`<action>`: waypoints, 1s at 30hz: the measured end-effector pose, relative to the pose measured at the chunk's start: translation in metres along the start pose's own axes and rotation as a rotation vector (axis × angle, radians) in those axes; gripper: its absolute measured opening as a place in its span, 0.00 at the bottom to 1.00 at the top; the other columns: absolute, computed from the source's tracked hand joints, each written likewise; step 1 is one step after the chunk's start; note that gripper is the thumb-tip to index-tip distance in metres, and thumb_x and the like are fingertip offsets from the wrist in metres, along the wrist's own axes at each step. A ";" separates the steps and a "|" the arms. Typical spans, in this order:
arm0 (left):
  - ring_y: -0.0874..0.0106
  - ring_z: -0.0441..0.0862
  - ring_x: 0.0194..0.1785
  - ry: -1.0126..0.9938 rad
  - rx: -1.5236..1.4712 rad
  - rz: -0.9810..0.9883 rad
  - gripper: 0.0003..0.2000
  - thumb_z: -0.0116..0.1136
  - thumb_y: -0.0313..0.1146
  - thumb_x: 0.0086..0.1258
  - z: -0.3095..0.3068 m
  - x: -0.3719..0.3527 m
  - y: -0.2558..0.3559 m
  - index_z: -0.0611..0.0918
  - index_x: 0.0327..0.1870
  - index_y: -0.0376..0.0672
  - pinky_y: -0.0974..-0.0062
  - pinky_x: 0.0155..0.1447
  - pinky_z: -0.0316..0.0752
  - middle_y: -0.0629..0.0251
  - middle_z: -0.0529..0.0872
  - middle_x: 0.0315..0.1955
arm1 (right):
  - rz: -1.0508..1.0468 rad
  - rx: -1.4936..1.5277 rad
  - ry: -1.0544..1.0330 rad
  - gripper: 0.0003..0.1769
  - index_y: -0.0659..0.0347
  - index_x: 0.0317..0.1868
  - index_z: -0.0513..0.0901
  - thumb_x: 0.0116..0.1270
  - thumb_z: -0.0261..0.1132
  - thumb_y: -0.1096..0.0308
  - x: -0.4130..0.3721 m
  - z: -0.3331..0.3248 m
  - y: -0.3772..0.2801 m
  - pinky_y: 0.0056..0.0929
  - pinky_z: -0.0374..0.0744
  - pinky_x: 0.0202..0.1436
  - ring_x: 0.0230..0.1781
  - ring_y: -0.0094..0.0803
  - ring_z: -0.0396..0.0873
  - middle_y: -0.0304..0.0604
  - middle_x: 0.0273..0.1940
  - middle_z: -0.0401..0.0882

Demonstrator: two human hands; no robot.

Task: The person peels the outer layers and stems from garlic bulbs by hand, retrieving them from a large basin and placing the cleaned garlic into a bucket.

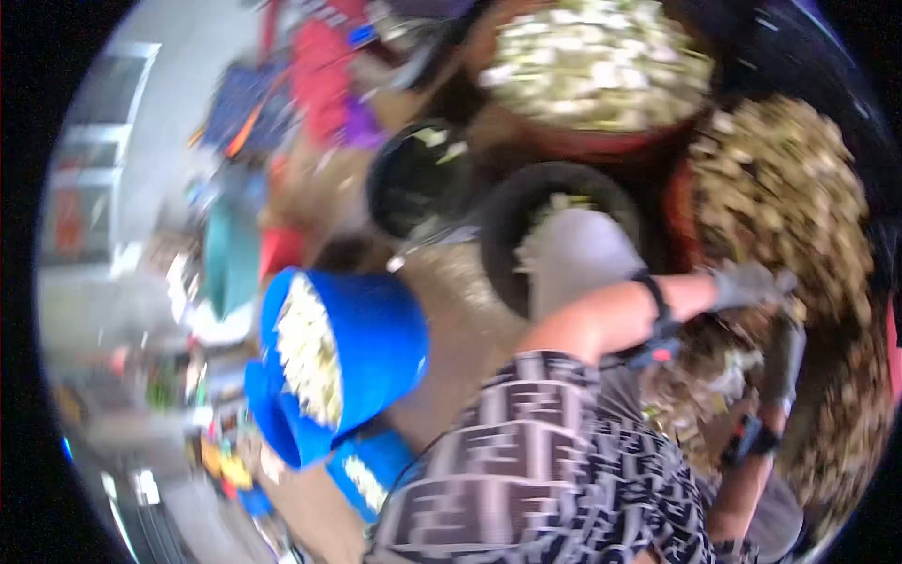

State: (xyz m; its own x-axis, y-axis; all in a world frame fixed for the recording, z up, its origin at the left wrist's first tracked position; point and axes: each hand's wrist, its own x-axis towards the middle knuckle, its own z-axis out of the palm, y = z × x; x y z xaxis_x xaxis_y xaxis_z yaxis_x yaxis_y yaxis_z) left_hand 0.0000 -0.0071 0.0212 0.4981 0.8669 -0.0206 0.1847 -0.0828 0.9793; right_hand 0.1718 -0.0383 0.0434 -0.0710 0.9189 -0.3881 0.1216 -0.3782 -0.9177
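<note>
My left hand [747, 286], in a pale grey glove, reaches across to the edge of a heap of brownish pieces [789, 193]. My right hand [785, 350], gloved the same way, comes up from below. Their fingers meet, bent around something small and pale that motion blur keeps me from making out. A dark band circles each wrist. Under the hands lies a blurred patch of pale scraps [705, 371]. Beyond my knee, a dark round tub [503, 235] holds some whitish pieces.
A big reddish tub [601, 144] heaped with pale cut pieces stands at the top. Beside it is a dark bucket [381, 193]. At left stand a tall blue bucket [381, 329] of whitish pieces and a smaller blue container [343, 484]. Wet brown floor [442, 367] lies between.
</note>
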 end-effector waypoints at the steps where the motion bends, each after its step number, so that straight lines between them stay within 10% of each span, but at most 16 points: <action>1: 0.64 0.69 0.58 0.020 -0.016 -0.033 0.23 0.50 0.41 0.63 0.001 0.001 -0.006 0.70 0.56 0.39 0.70 0.63 0.62 0.56 0.74 0.53 | -0.070 -0.116 -0.127 0.18 0.63 0.53 0.74 0.67 0.53 0.63 0.019 -0.018 0.025 0.24 0.75 0.45 0.42 0.25 0.76 0.39 0.46 0.77; 6: 0.64 0.74 0.51 0.067 -0.051 -0.063 0.28 0.63 0.42 0.50 0.012 0.003 -0.011 0.71 0.52 0.39 0.70 0.56 0.67 0.58 0.77 0.45 | -0.296 -0.316 -0.285 0.24 0.68 0.62 0.65 0.64 0.53 0.76 0.030 -0.045 0.039 0.29 0.64 0.63 0.58 0.28 0.66 0.43 0.59 0.68; 12: 0.65 0.79 0.42 0.126 -0.120 -0.057 0.36 0.78 0.44 0.34 0.011 0.010 -0.008 0.72 0.47 0.40 0.69 0.48 0.74 0.60 0.80 0.35 | -0.393 -0.698 -0.245 0.24 0.70 0.61 0.64 0.65 0.54 0.70 0.044 -0.061 0.045 0.30 0.68 0.58 0.53 0.33 0.70 0.47 0.58 0.69; 14: 0.65 0.78 0.43 0.131 -0.171 -0.115 0.33 0.75 0.44 0.39 0.007 0.005 -0.001 0.73 0.46 0.40 0.69 0.49 0.74 0.59 0.81 0.36 | -0.355 -0.812 -0.249 0.24 0.69 0.60 0.66 0.66 0.53 0.65 0.051 -0.071 0.050 0.30 0.68 0.58 0.53 0.34 0.70 0.46 0.57 0.69; 18: 0.63 0.77 0.48 0.196 -0.310 -0.049 0.23 0.58 0.49 0.59 -0.001 -0.015 0.015 0.76 0.47 0.39 0.67 0.53 0.72 0.55 0.81 0.40 | 0.031 0.242 -0.104 0.21 0.65 0.55 0.70 0.68 0.51 0.59 0.031 -0.041 0.031 0.30 0.69 0.54 0.49 0.36 0.70 0.43 0.51 0.72; 21: 0.64 0.78 0.44 0.289 -0.043 0.349 0.13 0.45 0.37 0.68 -0.004 -0.007 -0.005 0.79 0.46 0.43 0.71 0.50 0.72 0.57 0.81 0.42 | 0.000 0.011 0.074 0.15 0.63 0.48 0.77 0.64 0.57 0.64 0.031 -0.025 0.022 0.21 0.70 0.37 0.34 0.23 0.71 0.37 0.39 0.77; 24: 0.62 0.73 0.55 0.215 0.017 0.333 0.23 0.25 0.44 0.74 -0.018 -0.013 0.002 0.75 0.50 0.39 0.68 0.61 0.63 0.53 0.80 0.47 | -0.038 -0.093 0.194 0.13 0.62 0.45 0.80 0.59 0.59 0.71 0.019 -0.001 -0.005 0.18 0.72 0.33 0.30 0.21 0.74 0.35 0.34 0.79; 30: 0.76 0.76 0.40 0.272 -0.365 -0.100 0.16 0.50 0.44 0.69 -0.005 -0.007 0.024 0.79 0.42 0.38 0.78 0.47 0.69 0.66 0.82 0.34 | 0.013 0.381 0.063 0.08 0.62 0.37 0.80 0.63 0.59 0.67 0.006 0.019 -0.033 0.21 0.76 0.31 0.30 0.23 0.76 0.37 0.34 0.78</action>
State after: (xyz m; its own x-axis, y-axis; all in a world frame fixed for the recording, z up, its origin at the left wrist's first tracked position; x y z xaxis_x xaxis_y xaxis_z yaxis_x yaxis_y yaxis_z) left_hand -0.0032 -0.0125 0.0455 0.2439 0.9632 -0.1131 -0.1137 0.1442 0.9830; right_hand 0.1485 -0.0223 0.0695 -0.0098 0.9144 -0.4048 -0.2553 -0.3937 -0.8831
